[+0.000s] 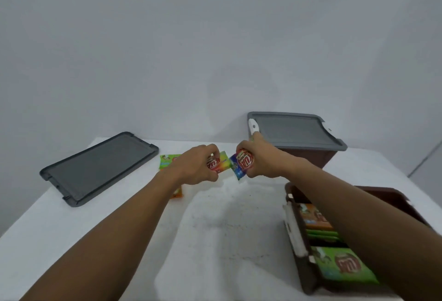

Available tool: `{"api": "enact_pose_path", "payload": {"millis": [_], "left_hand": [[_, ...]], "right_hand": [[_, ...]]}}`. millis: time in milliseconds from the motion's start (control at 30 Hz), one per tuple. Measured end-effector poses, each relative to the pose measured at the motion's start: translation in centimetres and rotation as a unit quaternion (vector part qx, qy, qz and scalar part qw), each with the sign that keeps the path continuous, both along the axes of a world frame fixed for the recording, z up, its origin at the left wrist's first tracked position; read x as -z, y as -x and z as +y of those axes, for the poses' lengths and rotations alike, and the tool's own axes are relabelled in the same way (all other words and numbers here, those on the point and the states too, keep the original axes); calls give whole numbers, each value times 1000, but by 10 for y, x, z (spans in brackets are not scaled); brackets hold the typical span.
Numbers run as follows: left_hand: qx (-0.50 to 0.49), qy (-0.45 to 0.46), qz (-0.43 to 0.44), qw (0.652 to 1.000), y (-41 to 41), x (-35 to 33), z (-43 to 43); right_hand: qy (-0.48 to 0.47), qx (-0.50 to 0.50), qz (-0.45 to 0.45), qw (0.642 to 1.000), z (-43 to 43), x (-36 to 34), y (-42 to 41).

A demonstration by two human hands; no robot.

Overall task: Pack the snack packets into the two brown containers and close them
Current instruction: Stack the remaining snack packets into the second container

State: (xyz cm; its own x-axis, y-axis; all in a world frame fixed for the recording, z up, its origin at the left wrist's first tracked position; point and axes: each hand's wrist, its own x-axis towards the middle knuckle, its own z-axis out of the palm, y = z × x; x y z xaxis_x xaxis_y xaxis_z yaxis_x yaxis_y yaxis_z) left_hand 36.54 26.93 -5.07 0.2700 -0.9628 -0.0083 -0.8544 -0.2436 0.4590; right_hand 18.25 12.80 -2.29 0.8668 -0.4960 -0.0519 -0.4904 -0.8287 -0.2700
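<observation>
My left hand (195, 165) grips a rainbow-coloured snack packet (221, 163) near the table's middle. Just to its right, my right hand (259, 159) is closed on a blue and red snack packet (240, 164), held up off the table. An open brown container (295, 207) sits at the near right with green and orange packets (344, 264) stacked inside; my right forearm crosses over it. A second brown container (318, 156) stands at the back right, with a grey lid (294, 132) on it. A green packet (167, 159) and an orange packet (177, 193) lie partly hidden under my left arm.
A loose grey lid (98, 168) lies flat at the back left of the white table (215, 229). A plain white wall rises right behind the table. White latches (295, 229) hang on the open container's left wall.
</observation>
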Motion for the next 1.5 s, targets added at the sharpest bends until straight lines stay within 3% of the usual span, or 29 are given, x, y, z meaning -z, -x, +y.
{"api": "enact_pose_path", "payload": {"millis": [167, 333, 667, 867, 1033, 1333, 1500], "left_hand": [[15, 35, 10, 999, 67, -16, -15], [42, 69, 6, 997, 139, -30, -30], [100, 26, -63, 993, 243, -31, -45], [128, -43, -146, 980, 273, -22, -51], [120, -79, -152, 978, 289, -6, -54], [91, -43, -163, 982, 294, 1, -59], [68, -99, -180, 976, 291, 4, -63]], "right_hand": [[36, -7, -43, 998, -19, -25, 90], [195, -28, -34, 980, -36, -41, 177], [202, -7, 10, 979, -57, -19, 294], [169, -5, 48, 984, -60, 5, 314], [174, -22, 62, 983, -57, 19, 313], [160, -14, 55, 986, -48, 30, 310], [122, -16, 122, 985, -41, 41, 300]]}}
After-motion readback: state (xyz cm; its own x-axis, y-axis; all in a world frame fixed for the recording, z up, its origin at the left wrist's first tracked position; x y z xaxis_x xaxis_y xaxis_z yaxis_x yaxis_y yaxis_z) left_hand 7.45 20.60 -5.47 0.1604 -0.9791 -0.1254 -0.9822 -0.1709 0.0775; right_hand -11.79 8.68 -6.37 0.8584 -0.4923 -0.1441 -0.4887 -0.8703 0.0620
